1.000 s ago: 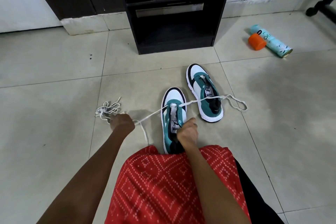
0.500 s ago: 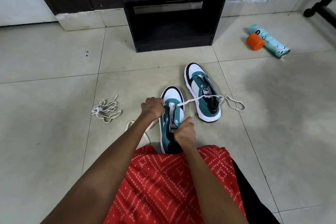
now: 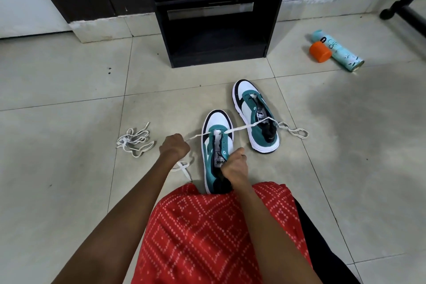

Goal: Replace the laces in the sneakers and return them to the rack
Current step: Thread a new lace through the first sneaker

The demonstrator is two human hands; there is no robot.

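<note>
Two teal-and-white sneakers lie on the tiled floor. The near sneaker sits right in front of my knees, toe pointing away. My right hand grips its tongue and collar. A white lace runs through its front eyelets and trails right across the far sneaker, ending in a loop on the floor. My left hand grips the lace's left end just left of the near sneaker; slack hangs below my wrist.
A loose bundle of white laces lies on the floor to the left. The black rack stands ahead with open shelves. A teal spray can and orange cap lie at the right. A black furniture leg is far right.
My left hand went from far left to the sneaker's toe, then pulled back left a little with the lace. The right hand stayed on the sneaker's tongue.
</note>
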